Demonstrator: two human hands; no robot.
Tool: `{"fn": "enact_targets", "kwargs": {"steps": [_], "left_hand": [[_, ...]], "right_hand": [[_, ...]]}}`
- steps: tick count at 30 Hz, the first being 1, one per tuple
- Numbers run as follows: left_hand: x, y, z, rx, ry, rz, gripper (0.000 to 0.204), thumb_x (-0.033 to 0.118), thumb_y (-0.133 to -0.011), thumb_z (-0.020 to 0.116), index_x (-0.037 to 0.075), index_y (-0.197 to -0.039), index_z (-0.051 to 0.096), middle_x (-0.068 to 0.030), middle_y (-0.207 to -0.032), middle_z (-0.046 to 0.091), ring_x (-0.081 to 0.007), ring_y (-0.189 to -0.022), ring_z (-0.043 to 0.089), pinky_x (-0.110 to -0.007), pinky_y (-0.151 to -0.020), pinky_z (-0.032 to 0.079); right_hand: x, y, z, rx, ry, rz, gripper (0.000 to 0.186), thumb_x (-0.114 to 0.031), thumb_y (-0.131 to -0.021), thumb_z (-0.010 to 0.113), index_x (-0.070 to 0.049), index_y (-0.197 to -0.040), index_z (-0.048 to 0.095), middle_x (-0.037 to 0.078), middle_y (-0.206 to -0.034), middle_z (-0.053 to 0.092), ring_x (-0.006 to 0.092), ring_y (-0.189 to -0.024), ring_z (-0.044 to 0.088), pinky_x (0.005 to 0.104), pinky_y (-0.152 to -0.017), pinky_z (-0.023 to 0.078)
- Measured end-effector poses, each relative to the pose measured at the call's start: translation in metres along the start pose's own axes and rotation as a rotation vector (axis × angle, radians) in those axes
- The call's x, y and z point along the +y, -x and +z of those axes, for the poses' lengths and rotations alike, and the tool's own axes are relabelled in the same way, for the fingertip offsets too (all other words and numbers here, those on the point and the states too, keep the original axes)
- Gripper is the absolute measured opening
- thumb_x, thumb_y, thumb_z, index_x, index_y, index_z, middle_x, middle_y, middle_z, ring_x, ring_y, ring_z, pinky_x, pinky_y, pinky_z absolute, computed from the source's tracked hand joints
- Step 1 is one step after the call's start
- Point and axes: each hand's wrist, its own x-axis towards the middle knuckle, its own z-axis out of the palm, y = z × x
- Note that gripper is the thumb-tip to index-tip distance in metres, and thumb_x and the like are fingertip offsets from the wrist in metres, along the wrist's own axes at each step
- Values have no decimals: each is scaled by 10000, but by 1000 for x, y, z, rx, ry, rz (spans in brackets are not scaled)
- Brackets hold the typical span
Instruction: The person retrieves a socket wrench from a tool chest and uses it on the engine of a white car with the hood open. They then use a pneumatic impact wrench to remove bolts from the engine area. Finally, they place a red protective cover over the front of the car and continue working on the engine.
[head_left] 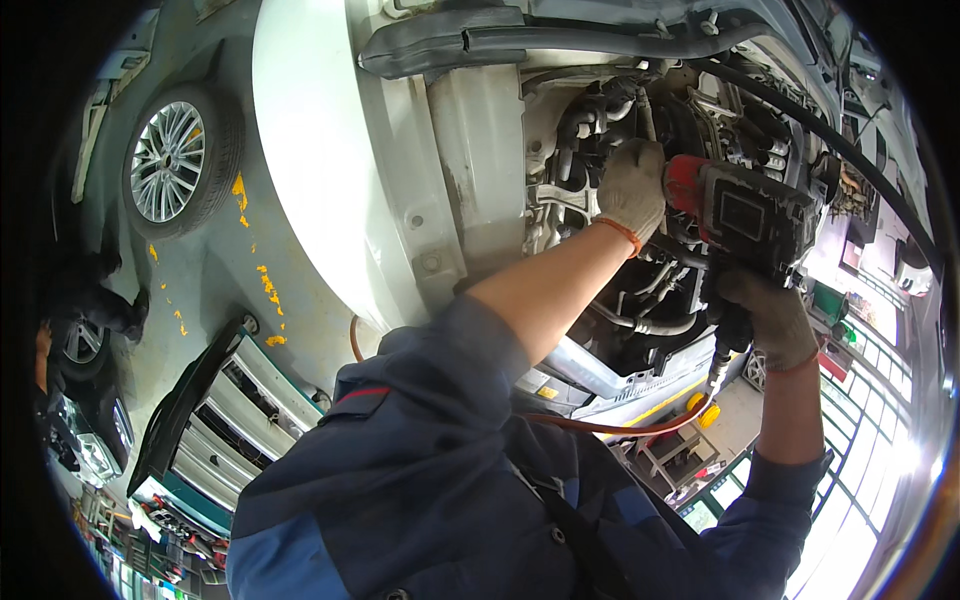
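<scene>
The right hand (775, 318) gripped a red and black power tool (745, 215) under the car (330, 160), the left hand (632, 188) steadied its nose, so work looked unfinished.

Knit cloth gloves, grimy, cover the left hand (632, 190) and right hand (775, 318). The wrench (745, 215) is matt red-and-black plastic. The car body (330, 150) is glossy painted metal; the hose (620, 427) is smooth orange rubber.

Grey gloves, red-and-black tool, white car body

The left hand (632, 188) is wearing a pale grey glove with an orange cuff; the right hand (772, 318) is showing a darker grey glove; the power tool (745, 215) is showing red and black, its hose (620, 428) orange, the sleeves (420, 450) blue, the car body (330, 150) white.
</scene>
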Motion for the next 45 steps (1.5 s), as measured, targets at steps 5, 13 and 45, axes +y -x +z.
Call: {"fn": "enact_targets", "kwargs": {"steps": [5, 13, 45], "left_hand": [[10, -6, -5, -18, -5, -9, 346, 278, -1003, 504, -19, -1008, 682, -283, -1005, 688, -484, -988, 635, -511, -889, 494], [9, -8, -4, -11, 53, 10, 391, 305, -1000, 495, -34, -991, 689, -299, -1003, 694, -502, -979, 629, -509, -903, 481], [195, 202, -129, -731, -583, 488, 280, 372, -1003, 650, 104, -1075, 689, -88, -1024, 648, -247, -885, 663, -367, -710, 558]], "right_hand": [[1, 6, -6, 55, -94, 50, 335, -105, -888, 686, 14, -1201, 683, 113, -918, 723, 190, -697, 700, 315, -617, 582], [-5, 9, -5, 18, -136, 76, 232, -61, -933, 662, 21, -1139, 730, 109, -966, 761, 160, -769, 709, 291, -687, 572], [285, 207, 57, 116, -656, -385, 477, -96, -811, 796, 0, -1258, 660, 128, -992, 750, 214, -776, 726, 334, -649, 597]]}}
